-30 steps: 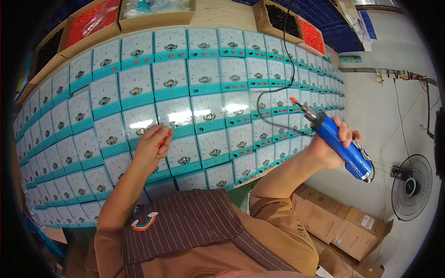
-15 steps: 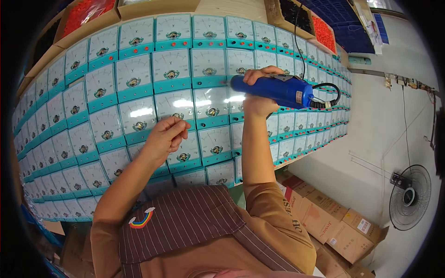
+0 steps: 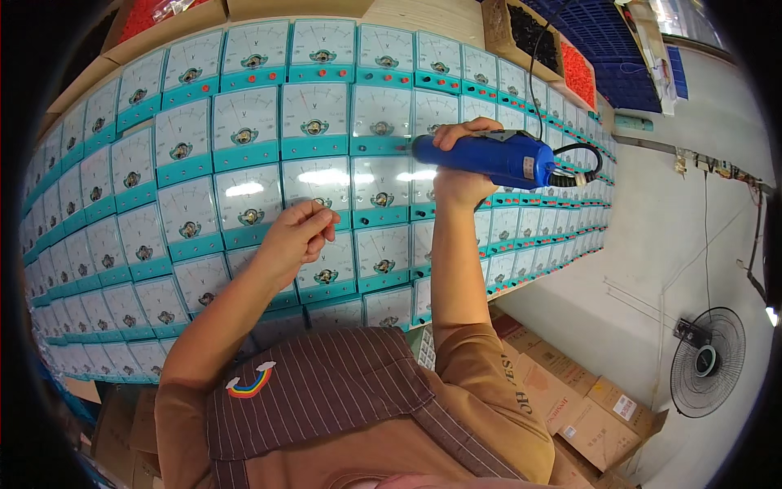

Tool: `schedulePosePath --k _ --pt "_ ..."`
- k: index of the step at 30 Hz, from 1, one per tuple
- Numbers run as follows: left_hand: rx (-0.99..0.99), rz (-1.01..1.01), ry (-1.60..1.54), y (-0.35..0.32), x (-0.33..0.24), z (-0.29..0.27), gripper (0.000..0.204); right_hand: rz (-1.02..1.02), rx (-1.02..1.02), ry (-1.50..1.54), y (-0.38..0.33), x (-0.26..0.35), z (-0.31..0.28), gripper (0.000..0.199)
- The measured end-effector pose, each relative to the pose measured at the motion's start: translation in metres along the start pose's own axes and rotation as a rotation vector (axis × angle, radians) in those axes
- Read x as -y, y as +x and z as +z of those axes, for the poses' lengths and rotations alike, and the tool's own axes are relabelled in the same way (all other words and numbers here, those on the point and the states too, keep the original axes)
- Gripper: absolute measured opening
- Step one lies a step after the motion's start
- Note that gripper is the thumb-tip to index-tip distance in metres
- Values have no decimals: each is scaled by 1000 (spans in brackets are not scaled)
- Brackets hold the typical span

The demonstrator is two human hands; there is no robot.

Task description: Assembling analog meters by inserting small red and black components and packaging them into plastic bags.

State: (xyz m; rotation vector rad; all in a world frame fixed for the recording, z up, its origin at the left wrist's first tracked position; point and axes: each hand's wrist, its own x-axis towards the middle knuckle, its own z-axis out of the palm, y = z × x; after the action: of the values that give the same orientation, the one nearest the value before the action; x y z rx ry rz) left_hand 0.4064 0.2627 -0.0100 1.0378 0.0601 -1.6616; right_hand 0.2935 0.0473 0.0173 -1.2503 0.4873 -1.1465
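Note:
My right hand [image 3: 463,181] is wrapped round a blue cylindrical power screwdriver [image 3: 509,159] with a black cable at its rear end. The tool lies nearly level, and its tip points left at the teal lower strip of a voltmeter [image 3: 381,114] in the second row from the back. Closer to me, my left hand [image 3: 300,238] is closed, thumb against fingers, over a voltmeter [image 3: 327,257]. Whatever sits in those fingers is hidden or too small to name. Each meter has a white dial face and a teal base; some bases carry black or red terminals.
Rows of similar meters cover the bench. Cardboard boxes of red parts [image 3: 580,81] and black parts [image 3: 529,34] stand along its back, near blue crates [image 3: 599,49]. A thin cable [image 3: 534,73] hangs down behind the tool. Cartons [image 3: 562,383] and a fan [image 3: 707,363] are at right.
The view has shifted slightly, so the meters appear a little further right. The screwdriver has moved slightly rightward in view. Both hands keep nearly the same pose.

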Motion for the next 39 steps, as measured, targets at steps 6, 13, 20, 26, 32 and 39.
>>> schedulePosePath --k 6,13,20,26,32,39 --pt "34 -53 -30 3 3 -2 18 -5 207 -31 -3 -5 6 45" --pt "-24 30 -27 4 4 6 19 7 -78 177 4 8 -6 46" --pt "-29 157 -69 11 -9 24 19 309 89 649 -30 62 29 43" --pt "-23 120 -116 8 -12 23 18 384 -118 686 -43 50 36 45" --pt "79 59 -52 6 -22 17 18 429 -59 765 -41 54 39 43" --pt "-48 181 36 18 -13 5 24 63 1 295 -16 32 19 49"
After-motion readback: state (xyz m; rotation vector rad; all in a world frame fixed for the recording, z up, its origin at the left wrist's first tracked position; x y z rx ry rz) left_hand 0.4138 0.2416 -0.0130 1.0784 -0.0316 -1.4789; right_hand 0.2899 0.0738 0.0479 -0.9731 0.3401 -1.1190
